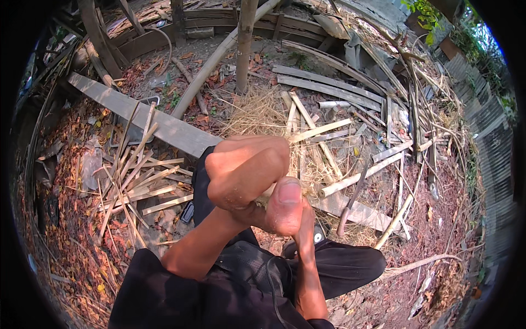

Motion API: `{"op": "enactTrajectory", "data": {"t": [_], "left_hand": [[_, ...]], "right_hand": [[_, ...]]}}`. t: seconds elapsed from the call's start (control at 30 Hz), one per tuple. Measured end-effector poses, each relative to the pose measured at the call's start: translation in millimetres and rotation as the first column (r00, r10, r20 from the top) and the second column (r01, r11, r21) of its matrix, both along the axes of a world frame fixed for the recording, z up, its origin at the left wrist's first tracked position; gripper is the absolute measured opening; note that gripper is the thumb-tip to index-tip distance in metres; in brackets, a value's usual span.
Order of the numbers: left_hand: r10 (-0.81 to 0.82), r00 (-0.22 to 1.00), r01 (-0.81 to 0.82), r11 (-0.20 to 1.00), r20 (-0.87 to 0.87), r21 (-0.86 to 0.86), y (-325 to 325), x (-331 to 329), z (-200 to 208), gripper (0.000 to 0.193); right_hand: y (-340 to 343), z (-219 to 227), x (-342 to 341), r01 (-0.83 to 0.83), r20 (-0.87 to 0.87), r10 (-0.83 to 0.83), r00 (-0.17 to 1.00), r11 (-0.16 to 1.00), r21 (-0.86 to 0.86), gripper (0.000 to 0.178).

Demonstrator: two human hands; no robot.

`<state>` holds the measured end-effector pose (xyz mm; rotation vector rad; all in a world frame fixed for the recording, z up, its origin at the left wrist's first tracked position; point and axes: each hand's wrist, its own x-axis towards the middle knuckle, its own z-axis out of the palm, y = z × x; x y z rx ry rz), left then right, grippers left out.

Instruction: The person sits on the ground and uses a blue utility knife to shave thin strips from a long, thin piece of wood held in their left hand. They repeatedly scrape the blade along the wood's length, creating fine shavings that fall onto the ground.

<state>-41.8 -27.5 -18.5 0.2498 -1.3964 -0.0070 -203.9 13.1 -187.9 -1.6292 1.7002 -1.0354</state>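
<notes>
My left hand (pixel 246 172) is raised close in front of me, its fingers curled and the thumb pressed in against them. A small pale bit shows between finger and thumb, too little to name. Just behind that thumb is my right hand (pixel 305 223); only its wrist side shows and its fingers are hidden. Below the hands, a grey wooden plank (pixel 181 132) runs from the far left past my legs to the right. A long knife with a brown handle (pixel 343 220) rests across the plank's right part.
Split bamboo strips (pixel 150 189) lie heaped at left. More bamboo pieces (pixel 326 130) and straw-like shavings (pixel 255 116) lie ahead. An upright post (pixel 245 49) stands beyond, with a slanting pole (pixel 211 68) beside it. Corrugated sheeting (pixel 493 142) borders the right.
</notes>
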Motion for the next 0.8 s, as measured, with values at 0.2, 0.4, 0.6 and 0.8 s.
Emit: {"op": "enactTrajectory", "data": {"t": [0.2, 0.4, 0.6, 0.8], "left_hand": [[-0.181, 0.964, 0.215, 0.961, -0.192, 0.171, 9, 3, 1, 0.024], [-0.184, 0.952, 0.245, 0.937, -0.244, 0.248, 25, 25, -4, 0.028], [-0.114, 0.963, 0.177, 0.95, -0.244, 0.256, 26, 27, -12, 0.032], [-0.073, 0.968, 0.135, 0.958, -0.239, 0.254, 36, 29, -13, 0.032]], "right_hand": [[19, 35, 30, -0.048, 0.078, 0.05, 0.996, 0.999, -0.02, 0.038], [24, -15, 17, 0.028, 0.027, -0.035, 0.999, 0.978, 0.208, 0.035], [48, 59, 44, -0.086, 0.199, 0.133, 0.971, 0.97, -0.229, 0.028], [28, -43, 8, 0.092, -0.115, -0.071, 0.991, 0.978, 0.189, 0.029]]}}
